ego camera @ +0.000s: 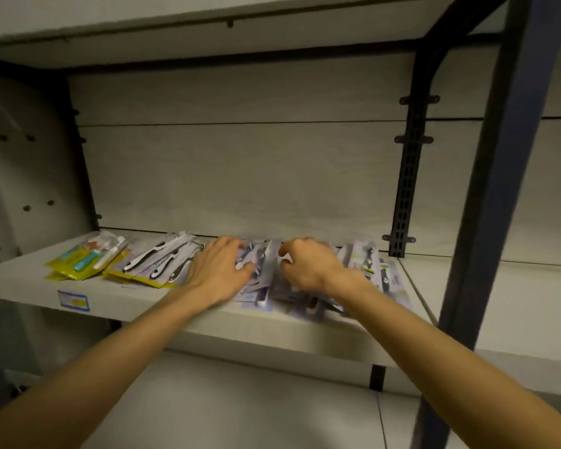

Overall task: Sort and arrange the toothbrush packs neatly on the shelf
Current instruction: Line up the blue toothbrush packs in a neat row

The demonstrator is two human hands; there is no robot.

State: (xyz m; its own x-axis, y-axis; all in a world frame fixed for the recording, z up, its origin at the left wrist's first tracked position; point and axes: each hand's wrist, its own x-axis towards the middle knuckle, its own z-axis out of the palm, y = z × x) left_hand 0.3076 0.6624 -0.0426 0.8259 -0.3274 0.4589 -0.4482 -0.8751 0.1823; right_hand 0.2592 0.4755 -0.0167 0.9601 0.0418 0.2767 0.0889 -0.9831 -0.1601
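Head view: left hand (219,270) lies flat on the packs (263,273).
Right hand (308,267): fingers curled, pinching a pack.
Risk: packs overhanging the shelf (175,319) edge could slide off.

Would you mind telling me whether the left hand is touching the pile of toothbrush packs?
Touching. In the head view, the left hand lies directly on the pile of toothbrush packs.

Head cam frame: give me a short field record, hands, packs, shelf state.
left hand: fingers spread, resting on the grey pack pile
right hand: fingers curled into the same pile; what it grips is blurred
yellow packs: far left of the shelf, apart from both hands
black-and-white brush packs: fanned beside the yellow ones
pile state: overlapping, unsorted
shelf label: on the front edge, left
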